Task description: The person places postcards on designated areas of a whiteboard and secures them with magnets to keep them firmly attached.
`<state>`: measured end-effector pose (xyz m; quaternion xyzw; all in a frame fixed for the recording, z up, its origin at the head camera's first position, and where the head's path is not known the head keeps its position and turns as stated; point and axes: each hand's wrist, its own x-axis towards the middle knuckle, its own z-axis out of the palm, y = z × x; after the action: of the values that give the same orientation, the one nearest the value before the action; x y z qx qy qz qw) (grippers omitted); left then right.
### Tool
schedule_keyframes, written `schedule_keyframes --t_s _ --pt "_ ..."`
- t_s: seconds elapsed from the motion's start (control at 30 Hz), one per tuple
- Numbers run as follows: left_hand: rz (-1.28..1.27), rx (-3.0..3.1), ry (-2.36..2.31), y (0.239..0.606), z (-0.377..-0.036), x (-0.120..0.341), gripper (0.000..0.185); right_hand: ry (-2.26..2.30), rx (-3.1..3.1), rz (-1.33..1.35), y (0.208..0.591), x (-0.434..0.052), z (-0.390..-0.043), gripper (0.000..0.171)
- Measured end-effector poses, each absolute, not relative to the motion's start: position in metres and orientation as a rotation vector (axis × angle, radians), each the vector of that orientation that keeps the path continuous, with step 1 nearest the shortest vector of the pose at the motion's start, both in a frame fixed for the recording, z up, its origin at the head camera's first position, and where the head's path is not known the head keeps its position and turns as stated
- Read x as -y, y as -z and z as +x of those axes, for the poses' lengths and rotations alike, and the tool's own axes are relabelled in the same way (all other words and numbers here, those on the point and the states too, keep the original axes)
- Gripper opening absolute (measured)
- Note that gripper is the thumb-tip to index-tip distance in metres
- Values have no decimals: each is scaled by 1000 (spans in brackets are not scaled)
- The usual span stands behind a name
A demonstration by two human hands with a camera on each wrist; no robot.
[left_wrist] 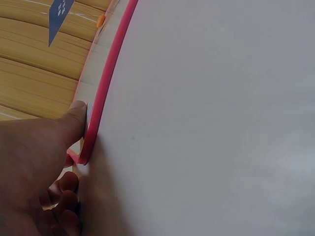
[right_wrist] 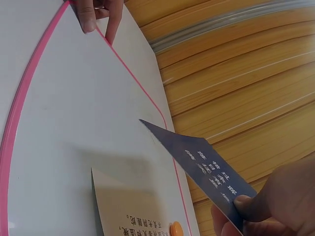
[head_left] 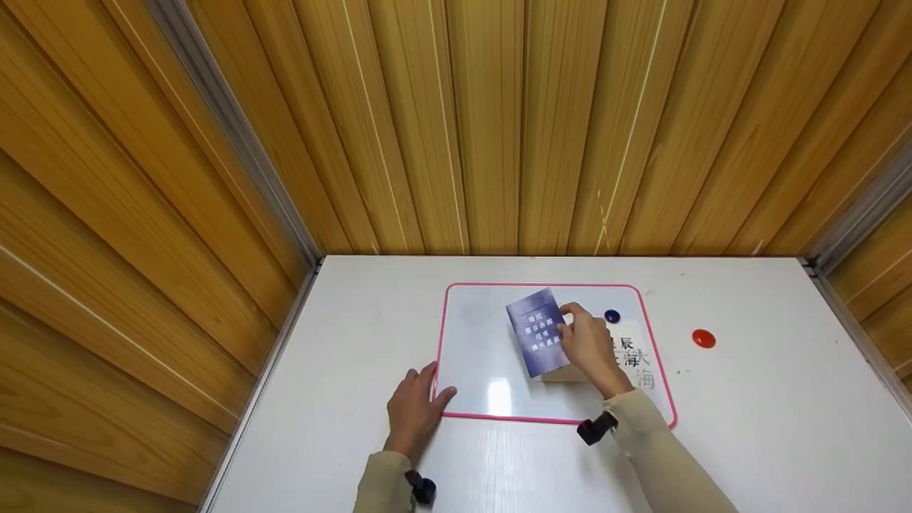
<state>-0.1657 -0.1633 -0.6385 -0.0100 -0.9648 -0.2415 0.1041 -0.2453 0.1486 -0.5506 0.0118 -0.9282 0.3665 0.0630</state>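
Observation:
My right hand [head_left: 588, 345] pinches a dark blue card [head_left: 534, 335] with white characters by its right edge, thumb on the printed face. The card is tilted and raised over a pink-edged whiteboard [head_left: 470, 349]. At the board's near left corner my left hand [head_left: 415, 410] grips the frame, thumb and fingers around the corner. A cream card [right_wrist: 125, 204] with small dark print lies on the board under the right hand, an orange round magnet [right_wrist: 176, 229] at its edge. Beside it a pale card [head_left: 627, 342] bears large characters, partly hidden by the right hand.
A dark blue round magnet [head_left: 612, 316] sits on the board above the pale card. To the right of the board, a red round magnet [head_left: 704, 338] lies on the white table [head_left: 755, 399]. Wood-look panels [head_left: 484, 128] stand behind and at the sides.

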Motion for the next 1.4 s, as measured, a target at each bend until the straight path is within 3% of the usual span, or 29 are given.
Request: schedule_keyframes --t_s 1.4 --pt "36 2865 771 636 -167 161 63 -1333 2833 -167 573 -85 -257 29"
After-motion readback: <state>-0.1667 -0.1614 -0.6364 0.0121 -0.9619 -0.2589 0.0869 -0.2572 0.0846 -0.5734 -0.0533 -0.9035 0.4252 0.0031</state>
